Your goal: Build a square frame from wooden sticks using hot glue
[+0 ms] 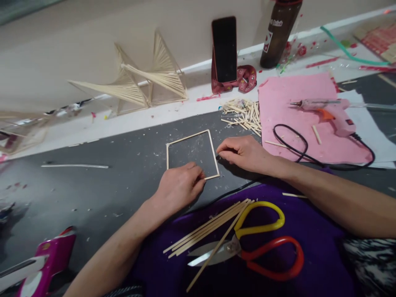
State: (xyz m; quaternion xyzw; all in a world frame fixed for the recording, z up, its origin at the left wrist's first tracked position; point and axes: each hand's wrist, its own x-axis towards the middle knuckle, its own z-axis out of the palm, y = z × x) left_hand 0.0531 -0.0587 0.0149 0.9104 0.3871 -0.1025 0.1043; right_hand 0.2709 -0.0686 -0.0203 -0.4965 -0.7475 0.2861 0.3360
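Note:
A square frame (211,145) of thin wooden sticks lies flat on the grey table. My left hand (181,183) is closed on its near side, thumb and fingers pinched over the stick and hiding part of it. Beside the frame's right side is my right hand (243,153), its fingertips pressed together close to the stick; whatever they hold, if anything, is too small to make out. Nearer me, several wooden sticks (204,231) rest on a purple cloth (315,231). Scissors (232,246) with one yellow and one red handle lie among them, one stick crossing the blades.
Cut stick pieces (244,115) are heaped behind my right hand. A pink glue gun (335,113) with a black cord lies on pink sheet (275,95). Behind stand a phone (225,49), a dark bottle (280,35) and twisted stick models (136,82). A magenta tool (51,258) sits front left.

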